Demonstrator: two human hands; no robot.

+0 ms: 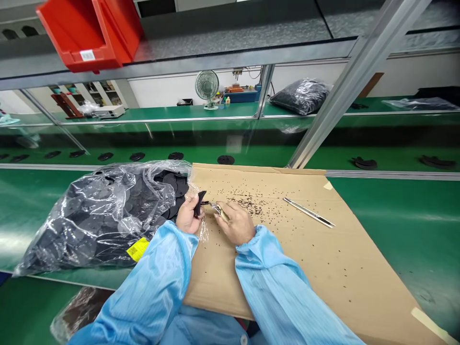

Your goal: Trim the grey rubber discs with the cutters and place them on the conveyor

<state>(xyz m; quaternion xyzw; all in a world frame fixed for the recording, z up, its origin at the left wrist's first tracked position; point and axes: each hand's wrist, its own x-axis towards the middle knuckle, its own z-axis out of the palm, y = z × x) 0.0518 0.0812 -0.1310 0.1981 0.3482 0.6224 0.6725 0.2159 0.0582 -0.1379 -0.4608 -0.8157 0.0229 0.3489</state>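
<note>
My left hand (188, 215) grips a thin black plastic part (200, 202), tilted upright above the cardboard sheet (287, 258). My right hand (237, 223) is closed around a pair of small cutting pliers (217, 208), whose jaws point left and meet the edge of the black part. Whether the jaws are closed is too small to make out. Tiny black scraps (247, 203) lie scattered over the cardboard past my right hand. Close by my left hand, a clear plastic bag (97, 215) full of flat black parts lies with its mouth toward the cardboard.
A slim silver craft knife (309, 212) rests on the cardboard at right. Black parts (225, 160) sit in a row on the green belt beyond. A red bin (89, 36) stands on the shelf overhead, and a slanted metal post (330, 96) rises at right.
</note>
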